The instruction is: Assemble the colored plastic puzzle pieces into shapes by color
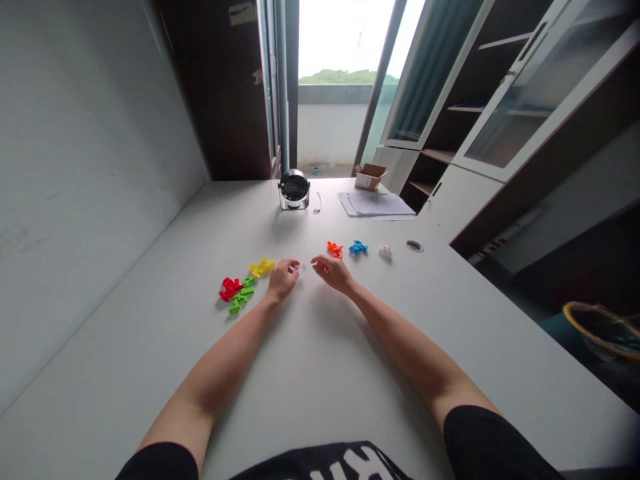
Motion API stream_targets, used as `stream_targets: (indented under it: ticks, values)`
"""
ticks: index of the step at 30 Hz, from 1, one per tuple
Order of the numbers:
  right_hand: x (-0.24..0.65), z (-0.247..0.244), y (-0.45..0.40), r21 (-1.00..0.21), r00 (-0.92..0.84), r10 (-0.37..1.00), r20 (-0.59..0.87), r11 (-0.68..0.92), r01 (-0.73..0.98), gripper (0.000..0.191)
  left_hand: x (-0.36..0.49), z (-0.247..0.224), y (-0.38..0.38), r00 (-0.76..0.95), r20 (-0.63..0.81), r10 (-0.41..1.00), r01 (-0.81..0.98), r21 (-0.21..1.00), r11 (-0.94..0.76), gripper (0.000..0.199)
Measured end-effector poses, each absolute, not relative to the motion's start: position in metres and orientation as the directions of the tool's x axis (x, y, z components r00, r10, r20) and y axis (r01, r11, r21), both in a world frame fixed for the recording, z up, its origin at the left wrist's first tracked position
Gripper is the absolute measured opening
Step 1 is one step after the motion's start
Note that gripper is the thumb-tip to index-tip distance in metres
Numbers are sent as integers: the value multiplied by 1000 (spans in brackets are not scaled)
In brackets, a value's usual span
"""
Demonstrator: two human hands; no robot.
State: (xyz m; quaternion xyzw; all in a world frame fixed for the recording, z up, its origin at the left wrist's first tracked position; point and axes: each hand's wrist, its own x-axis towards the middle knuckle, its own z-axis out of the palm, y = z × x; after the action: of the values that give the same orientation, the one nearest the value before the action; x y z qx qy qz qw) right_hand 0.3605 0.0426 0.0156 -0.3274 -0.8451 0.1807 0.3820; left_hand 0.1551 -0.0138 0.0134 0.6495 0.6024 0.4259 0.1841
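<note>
- Left hand (283, 280): fingers narrowed and curled, pinching what appears to be a small clear plastic piece (299, 267) at the fingertips; the exact grip is too small to confirm
- Right hand (335, 275): narrow pose, fingers (316, 261) extended toward the left hand and just beside the clear plastic piece; contact with it, or any separate held item, cannot be determined
- Operation in hand: both hands work close together, fingertips almost meeting, at the clear plastic piece above the white table (320, 373)
- Next-move requirement: the fingertip area between the hands must be resolved first, since the pictures do not settle whether the right hand has a hold
- Left of the left hand: yellow plastic pieces (263, 267) lie near it, with green plastic pieces (241, 295) and red plastic pieces (230, 289) touching each other just beyond
- Ahead of the right hand: orange plastic pieces (335, 249), then blue plastic pieces (358, 247), then a crumpled white item (385, 251)
- Well ahead of both hands: a round black-and-silver device (294, 189), a stack of papers (375, 204) and an open cardboard box (371, 177)
</note>
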Motion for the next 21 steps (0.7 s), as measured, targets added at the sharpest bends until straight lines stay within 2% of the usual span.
stream_targets:
  ticks: [6, 11, 14, 18, 21]
  values:
    - [357, 20, 38, -487, -544, 624, 561, 780, 392, 26, 156, 10, -12, -19, 289, 957, 441, 861, -252, 28]
    - [357, 22, 37, -469, -551, 603, 577, 797, 380, 21, 152, 1, -4, 25, 246, 969, 202, 948, -246, 31]
    - [357, 21, 36, -471, -544, 604, 582, 796, 380, 23, 152, -2, -2, 41, 230, 972, 180, 955, -234, 31]
    - [353, 18, 34, -495, -507, 620, 599, 784, 374, 36, 152, -3, -1, 26, 250, 968, 203, 947, -250, 29]
    - [350, 14, 32, -497, -518, 611, 598, 790, 358, 34, 152, -3, 0, 0, 245, 970, 235, 942, -238, 29]
